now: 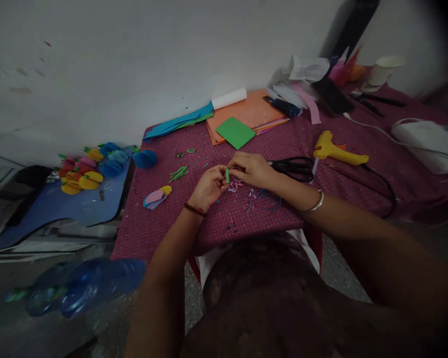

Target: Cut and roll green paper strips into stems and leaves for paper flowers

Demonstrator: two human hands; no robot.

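Over the middle of the table, my left hand (209,186) pinches a small green paper strip (227,175). My right hand (252,169) is closed at the strip's other side, its fingertips against it. Black-handled scissors (293,168) lie just right of my right hand. Under and beside the hands are pink paper scraps (236,185). Several thin green strips (178,173) rest left of my left hand, with a small stack of colored paper ovals (157,197) nearer the edge. A green paper sheet (236,132) lies beyond my hands on orange sheets (248,112).
A yellow glue gun (338,150) with a black cord lies to the right. Farther back are a phone (332,96), a paper cup (386,71) and a white box (431,144). Colorful paper fruits (87,179) sit on a blue board at left; large blue bottles (97,283) are below.
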